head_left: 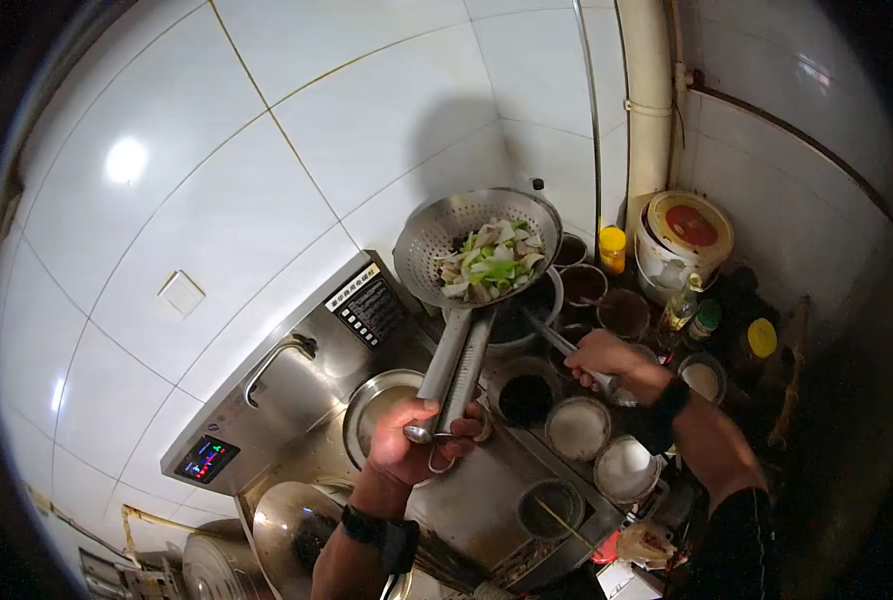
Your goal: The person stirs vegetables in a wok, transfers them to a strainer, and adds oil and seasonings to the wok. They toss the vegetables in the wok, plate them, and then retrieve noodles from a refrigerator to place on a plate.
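My left hand is closed around two metal handles side by side, one smooth and one with slots. They lead up to a perforated metal strainer, raised near the tiled wall. In it lie cut green and white vegetables mixed with some brownish pieces. My right hand grips a long-handled metal utensil on the right. Its far end reaches down into a pot with dark contents, so the head is hidden. The pot stands just below and right of the strainer, partly covered by it.
Several seasoning bowls, among them one of white powder and one of dark contents, crowd the right side. Behind them stand a white bucket, an oil bottle and yellow-lidded jars. A tap and control panel are at left.
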The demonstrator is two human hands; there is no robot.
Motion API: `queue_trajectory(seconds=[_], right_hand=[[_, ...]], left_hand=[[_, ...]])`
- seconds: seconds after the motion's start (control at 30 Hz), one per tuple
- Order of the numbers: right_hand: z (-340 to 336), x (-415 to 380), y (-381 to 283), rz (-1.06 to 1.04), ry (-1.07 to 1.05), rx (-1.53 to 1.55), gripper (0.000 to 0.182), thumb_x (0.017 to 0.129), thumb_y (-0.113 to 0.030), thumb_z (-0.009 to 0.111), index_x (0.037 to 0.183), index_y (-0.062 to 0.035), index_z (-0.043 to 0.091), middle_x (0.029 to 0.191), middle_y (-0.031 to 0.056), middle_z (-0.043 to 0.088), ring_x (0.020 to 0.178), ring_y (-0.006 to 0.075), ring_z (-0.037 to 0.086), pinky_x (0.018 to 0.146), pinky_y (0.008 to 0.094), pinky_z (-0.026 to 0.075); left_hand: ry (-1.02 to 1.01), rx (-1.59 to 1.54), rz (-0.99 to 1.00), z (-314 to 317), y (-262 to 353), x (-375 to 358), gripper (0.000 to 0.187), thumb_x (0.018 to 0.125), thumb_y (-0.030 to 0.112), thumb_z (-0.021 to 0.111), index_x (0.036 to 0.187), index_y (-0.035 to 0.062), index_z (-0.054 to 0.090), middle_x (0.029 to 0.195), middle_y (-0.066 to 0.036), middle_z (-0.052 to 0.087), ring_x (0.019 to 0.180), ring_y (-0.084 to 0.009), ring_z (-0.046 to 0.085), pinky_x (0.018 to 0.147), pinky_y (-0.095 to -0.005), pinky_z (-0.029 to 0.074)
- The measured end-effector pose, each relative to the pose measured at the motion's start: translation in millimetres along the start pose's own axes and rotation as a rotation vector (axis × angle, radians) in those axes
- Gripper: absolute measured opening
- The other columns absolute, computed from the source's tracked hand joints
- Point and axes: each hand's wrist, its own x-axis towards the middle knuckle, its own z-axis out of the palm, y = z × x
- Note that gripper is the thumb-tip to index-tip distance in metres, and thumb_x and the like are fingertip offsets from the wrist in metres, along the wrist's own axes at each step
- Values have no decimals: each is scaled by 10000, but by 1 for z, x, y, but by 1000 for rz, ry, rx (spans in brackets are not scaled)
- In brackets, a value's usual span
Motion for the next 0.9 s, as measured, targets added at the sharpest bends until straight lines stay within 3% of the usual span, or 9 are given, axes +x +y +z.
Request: queue_trajectory(seconds=[0.03,0.1,0.2,0.4,0.43,0.63,0.67,0.77,0.9], right_hand=[[-4,-14,-5,-6,1,-3,239,858,-146,655,764,72,625,677,102,640,526,163,590,495,324,486],[-11,-40,-2,-88,-177,798,162,910,-112,598,912,49,618,786,66,626,574,111,579,460,246,439],[-17,-39,18,-102,-350,1087,154,935,-94,570,952,57,595,838,62,607,617,78,570,483,210,434],[-17,-90,8,-394,-179,526,148,932,-96,574,966,48,571,776,63,575,574,72,542,458,194,404],[-14,-101,-8,-134,-219,696,117,906,-89,597,914,25,570,759,54,566,542,84,531,456,207,404],[26,-151,-31,-234,-142,236,120,847,-100,589,892,10,573,583,37,527,443,108,496,394,253,370],[35,-166,-54,7,-168,374,122,838,-78,585,918,12,569,579,39,524,431,113,491,378,260,363],[68,-166,-39,92,-266,242,211,819,-44,588,1017,27,573,586,49,534,423,124,498,362,274,369],[122,-157,-20,171,-439,201,277,810,-42,599,1073,38,576,608,53,544,391,121,467,345,273,357]], left_hand=[[-10,-32,-18,-2,0,-1,552,808,235,606,1230,-76,436,1032,-104,484,830,-155,487,635,-252,463],[-22,-63,-35,-1,-2,-2,556,806,232,608,1236,-73,430,1024,-102,480,831,-154,489,638,-253,464],[-2,-37,21,7,-5,-4,543,807,236,605,1226,-62,429,1007,-100,471,824,-154,490,634,-255,462],[43,-40,59,11,-7,-13,521,822,274,581,1195,-62,443,942,-83,487,803,-153,491,617,-244,444],[-7,-61,31,9,-5,-14,522,821,280,578,1191,-64,446,918,-75,489,788,-153,490,612,-251,441],[-129,-281,-64,19,-8,-25,461,889,309,571,1194,-27,489,942,-90,550,748,-155,505,566,-253,429],[-134,-197,34,9,-20,-22,420,892,305,571,1164,-10,511,946,-98,562,736,-164,520,564,-269,436],[21,129,276,-9,-44,-19,371,889,273,546,1138,-1,525,966,-125,596,722,-209,588,596,-319,518],[-5,-129,262,6,-50,-39,316,870,256,535,1065,8,547,850,-113,641,635,-232,606,521,-343,501]])
